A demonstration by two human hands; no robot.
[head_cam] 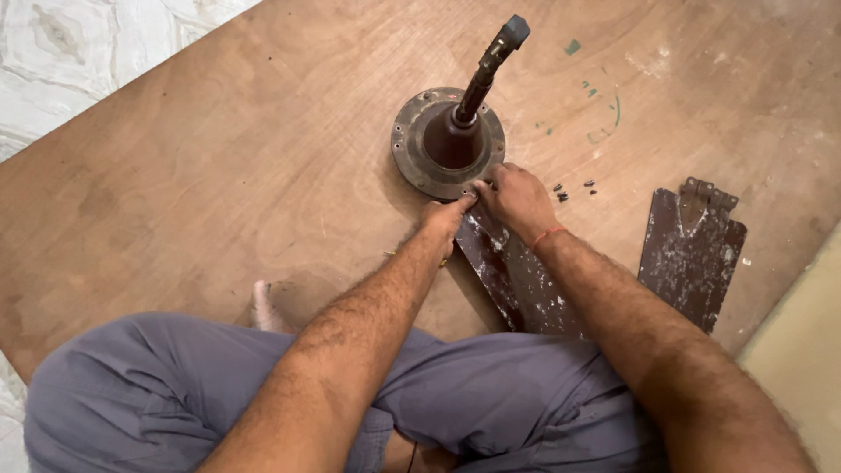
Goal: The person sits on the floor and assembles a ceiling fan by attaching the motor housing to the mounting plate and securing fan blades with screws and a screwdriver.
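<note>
Fan motor (pixel 448 140) sits on the board (pixel 219 175), one blade (pixel 517 271) before it, another blade (pixel 692 250) right.

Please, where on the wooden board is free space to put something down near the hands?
The wooden board is bare left of the fan motor, and beyond it toward the paint marks. It is crowded where the left hand and right hand meet, by the small screws and loose blade.

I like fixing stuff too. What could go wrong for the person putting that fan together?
The tiny screws lie loose on the wooden board and could roll off or get lost. The blade under both hands might slip off the round motor hub. The right hand and left hand could get pinched there.
</note>
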